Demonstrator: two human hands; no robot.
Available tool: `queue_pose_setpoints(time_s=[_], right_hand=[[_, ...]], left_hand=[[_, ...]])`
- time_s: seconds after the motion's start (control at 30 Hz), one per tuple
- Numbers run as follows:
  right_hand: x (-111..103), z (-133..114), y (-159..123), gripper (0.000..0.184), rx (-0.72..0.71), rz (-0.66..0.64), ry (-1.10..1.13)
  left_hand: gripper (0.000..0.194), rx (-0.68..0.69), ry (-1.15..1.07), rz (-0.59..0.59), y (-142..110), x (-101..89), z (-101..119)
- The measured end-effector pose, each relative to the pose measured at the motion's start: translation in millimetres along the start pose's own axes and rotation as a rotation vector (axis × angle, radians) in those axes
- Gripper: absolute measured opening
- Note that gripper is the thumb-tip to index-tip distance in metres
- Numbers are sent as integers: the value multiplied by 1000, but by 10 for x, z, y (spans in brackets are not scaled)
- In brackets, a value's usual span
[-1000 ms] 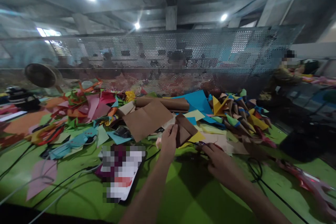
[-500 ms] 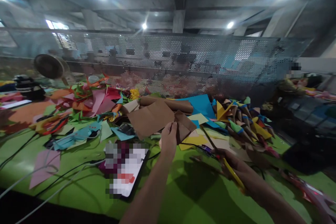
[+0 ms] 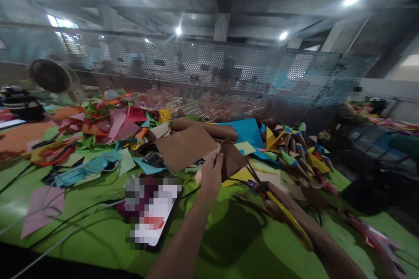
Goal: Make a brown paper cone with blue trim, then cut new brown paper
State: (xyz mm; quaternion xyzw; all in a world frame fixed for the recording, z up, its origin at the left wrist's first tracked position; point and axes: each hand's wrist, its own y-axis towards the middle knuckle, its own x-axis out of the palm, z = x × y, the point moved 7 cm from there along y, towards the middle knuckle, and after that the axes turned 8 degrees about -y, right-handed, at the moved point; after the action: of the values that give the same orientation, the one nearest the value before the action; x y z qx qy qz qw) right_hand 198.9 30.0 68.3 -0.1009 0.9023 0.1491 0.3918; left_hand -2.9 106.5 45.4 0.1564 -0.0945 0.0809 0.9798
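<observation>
My left hand (image 3: 212, 173) pinches a folded brown felt-like piece (image 3: 231, 159) between thumb and fingers, held up over the table. In my right hand (image 3: 273, 202) is a pair of scissors (image 3: 288, 220) with yellow and red handles. Their dark blades point up and left, with the tips at the right edge of the brown piece; whether they cut into it I cannot tell. A larger brown sheet (image 3: 186, 148) lies just behind my left hand. Partly hidden by my right hand is a small purple object with a black cable.
On the green table (image 3: 98, 231) lie a phone (image 3: 160, 216), a teal glue gun (image 3: 93, 172), a yellow-orange glue gun (image 3: 49, 152) and a pink one (image 3: 376, 235), with trailing cables. Coloured scraps (image 3: 111, 124) and rolled cones (image 3: 294, 146) fill the back. Behind stands a perforated metal screen (image 3: 203, 61).
The scissors have swung up in my right hand, and their blades have come to the brown piece's right edge. My left hand keeps its pinch. The view has shifted slightly.
</observation>
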Motion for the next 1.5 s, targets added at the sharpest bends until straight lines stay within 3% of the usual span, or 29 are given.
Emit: queue_pose_setpoints(time_s=[0.1,0.4,0.63,0.83,1.17,1.33,1.5], right_hand=[[82,40,35,50,4,-99,22],[202,137,65,49,42,-149,155],[258,229,88,55,109,-156,252],[283,186,60,49,213,-115,290],[171,176,114,49,18,-40,42],[175,99,92,45,39,1,59],[227,239,144,46,32,29,49]], left_hand=[[29,6,68,-31,-28,47,55],[31,-1,230,-49,-93,83,156],[29,6,245,-52,-83,89,138],[30,-30,253,-43,-95,83,138],[32,-5,224,-99,-91,132,65],[30,-38,99,-219,-131,284,-53],[31,-87,73,-223,-148,305,-88]])
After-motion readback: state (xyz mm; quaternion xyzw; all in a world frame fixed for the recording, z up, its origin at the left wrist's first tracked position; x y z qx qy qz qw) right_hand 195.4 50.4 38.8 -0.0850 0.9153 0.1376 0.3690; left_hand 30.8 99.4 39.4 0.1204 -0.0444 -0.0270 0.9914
